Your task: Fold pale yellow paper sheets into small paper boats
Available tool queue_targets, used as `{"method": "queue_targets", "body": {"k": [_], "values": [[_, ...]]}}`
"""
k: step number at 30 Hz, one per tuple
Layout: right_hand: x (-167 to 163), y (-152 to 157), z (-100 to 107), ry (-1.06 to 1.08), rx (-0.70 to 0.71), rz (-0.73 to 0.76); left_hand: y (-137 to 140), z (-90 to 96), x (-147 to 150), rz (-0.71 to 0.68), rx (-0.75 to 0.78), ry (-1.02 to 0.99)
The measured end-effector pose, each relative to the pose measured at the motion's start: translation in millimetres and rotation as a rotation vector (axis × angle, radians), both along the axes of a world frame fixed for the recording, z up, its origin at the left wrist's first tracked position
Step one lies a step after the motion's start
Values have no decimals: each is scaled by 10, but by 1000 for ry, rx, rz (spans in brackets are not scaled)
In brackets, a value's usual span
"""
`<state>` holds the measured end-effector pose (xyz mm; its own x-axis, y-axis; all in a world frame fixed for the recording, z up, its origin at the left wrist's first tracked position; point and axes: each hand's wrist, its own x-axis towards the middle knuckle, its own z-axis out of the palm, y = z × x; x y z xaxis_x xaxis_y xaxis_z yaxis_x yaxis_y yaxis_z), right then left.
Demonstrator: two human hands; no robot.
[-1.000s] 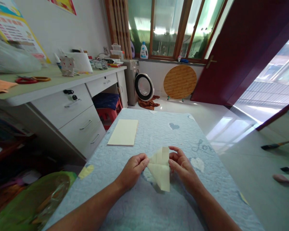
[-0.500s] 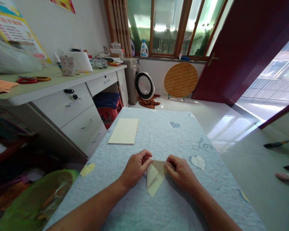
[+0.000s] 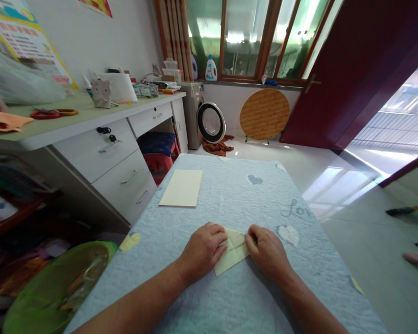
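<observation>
Between my hands is a folded piece of pale yellow paper [image 3: 232, 260], its pointed lower corner aimed toward me. My left hand [image 3: 205, 248] is closed on its left side, the fingers covering part of the sheet. At the right edge, my right hand [image 3: 267, 246] pinches the paper between thumb and bent fingers. Farther off on the table, to the left, lies a flat rectangular stack of the same pale paper [image 3: 181, 188].
A light blue quilted cloth [image 3: 237, 301] covers the table. Left of it stand a white desk [image 3: 107, 162] with red-handled scissors [image 3: 43, 113] and a green bin [image 3: 31, 301]. Beyond are an open washing machine [image 3: 195, 116] and a round wooden tabletop [image 3: 264, 113].
The paper has been turned, and its raised flap now lies flatter. My left hand has moved from pinching the top corner to lying over the left side.
</observation>
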<state>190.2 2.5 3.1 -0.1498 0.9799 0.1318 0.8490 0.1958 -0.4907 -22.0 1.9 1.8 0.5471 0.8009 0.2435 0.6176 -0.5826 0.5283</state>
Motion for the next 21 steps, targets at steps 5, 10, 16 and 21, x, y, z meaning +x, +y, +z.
{"method": "queue_targets", "body": {"k": [5,10,16,21], "values": [[82,-40,80,67,84,299,-51,45,-4,-103,25,31],[119,-89,192,79,-91,500,-75,76,-15,-175,9,19],[141,-71,181,62,-110,506,-80,102,-47,-164,-12,32],[145,-73,166,44,-94,519,-86,117,-52,-155,11,24]]}}
